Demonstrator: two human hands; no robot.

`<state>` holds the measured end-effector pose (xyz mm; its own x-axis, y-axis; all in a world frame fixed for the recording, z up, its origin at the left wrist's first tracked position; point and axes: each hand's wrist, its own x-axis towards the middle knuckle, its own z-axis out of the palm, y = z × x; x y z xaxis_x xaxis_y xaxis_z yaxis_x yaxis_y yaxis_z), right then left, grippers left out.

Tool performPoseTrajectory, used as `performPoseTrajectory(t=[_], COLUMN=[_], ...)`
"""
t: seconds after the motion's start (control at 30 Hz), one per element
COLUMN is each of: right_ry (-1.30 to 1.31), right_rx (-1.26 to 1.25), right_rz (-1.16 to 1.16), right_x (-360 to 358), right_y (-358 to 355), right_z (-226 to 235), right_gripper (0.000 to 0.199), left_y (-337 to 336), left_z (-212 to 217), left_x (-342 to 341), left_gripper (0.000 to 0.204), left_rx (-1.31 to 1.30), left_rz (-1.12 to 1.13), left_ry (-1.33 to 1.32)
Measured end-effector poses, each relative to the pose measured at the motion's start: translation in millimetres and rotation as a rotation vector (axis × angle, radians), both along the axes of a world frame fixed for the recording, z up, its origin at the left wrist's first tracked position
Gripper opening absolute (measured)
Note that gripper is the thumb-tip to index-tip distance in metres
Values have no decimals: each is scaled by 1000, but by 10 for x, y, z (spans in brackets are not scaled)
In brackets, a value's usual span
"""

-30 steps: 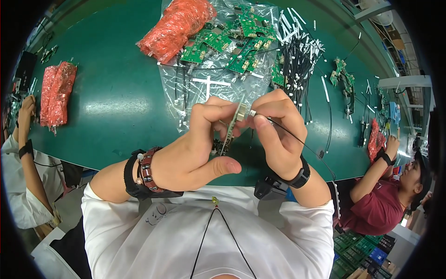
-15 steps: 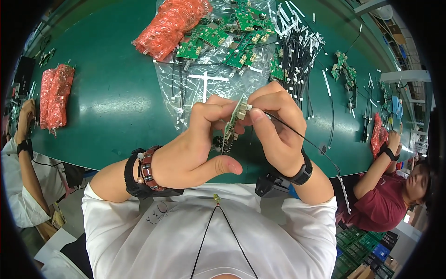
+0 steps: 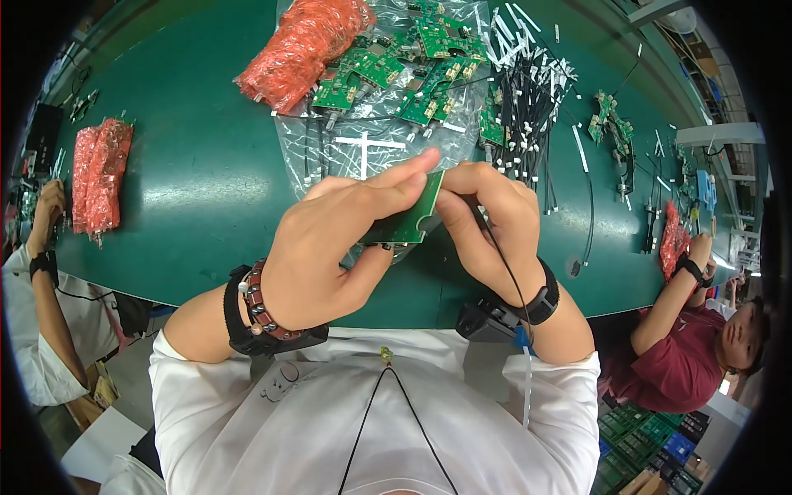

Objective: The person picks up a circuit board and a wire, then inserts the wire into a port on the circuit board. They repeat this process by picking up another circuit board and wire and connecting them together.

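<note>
My left hand (image 3: 318, 239) is closed around a green circuit board (image 3: 417, 216), which is tilted with its flat, notched side showing. The fingers lie over its upper part and the thumb is below. My right hand (image 3: 499, 219) pinches a thin black cable (image 3: 501, 252) close to the board's right edge. From there the cable runs down across my right wrist to a white strip (image 3: 526, 388) hanging in front of my shirt. The fingers hide the cable's upper end, so I cannot tell whether it sits in the board.
Beyond my hands, several green boards (image 3: 445, 37) lie on clear plastic film (image 3: 301, 157) beside a red bubble-wrap bundle (image 3: 305, 49). A heap of black cables (image 3: 532, 107) with white tags is to their right. Another red bundle (image 3: 101, 173) lies left. Co-workers sit on both sides.
My left hand has turned the board over, from edge-on with its connectors showing to its flat green side. The cable's loose end has swung inward from the right to hang past my right wrist.
</note>
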<state>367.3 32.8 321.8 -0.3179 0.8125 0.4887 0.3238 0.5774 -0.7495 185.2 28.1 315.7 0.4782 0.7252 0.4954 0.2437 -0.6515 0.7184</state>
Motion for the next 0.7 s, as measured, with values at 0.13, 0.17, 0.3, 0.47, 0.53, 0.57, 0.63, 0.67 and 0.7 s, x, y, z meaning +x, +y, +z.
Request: performPoseTrajectory(t=[0.13, 0.17, 0.3, 0.47, 0.53, 0.57, 0.63, 0.67, 0.7], right_ry=[-7, -1, -5, -33, -27, -10, 21, 22, 27], right_rx=[-33, -30, -15, -38, -42, -28, -1, 9, 0], right_rz=[-38, -35, -33, -45, -61, -50, -26, -34, -10], right_x=[-37, -42, -34, -6, 4, 6, 19, 35, 52], right_y=[-37, -32, -28, -54, -58, -57, -48, -39, -24], right_z=[-8, -21, -17, 29, 28, 8, -25, -18, -7], right_gripper=[5, 5, 5, 4, 4, 4, 6, 6, 7], left_y=[-21, -29, 7, -7, -30, -35, -35, -28, -12], left_z=[57, 70, -54, -13, 6, 11, -15, -32, -43], left_x=[-6, -6, 18, 27, 49, 59, 59, 55, 54], left_gripper=[47, 46, 46, 45, 45, 46, 46, 46, 46], left_rx=[-44, -63, -44, -76, -71, -68, -83, -106, -130], left_rz=[-6, -8, -26, -36, -32, -31, -48, -58, -68], left_ry=[18, 24, -82, -37, -56, -66, -85, -105, -127])
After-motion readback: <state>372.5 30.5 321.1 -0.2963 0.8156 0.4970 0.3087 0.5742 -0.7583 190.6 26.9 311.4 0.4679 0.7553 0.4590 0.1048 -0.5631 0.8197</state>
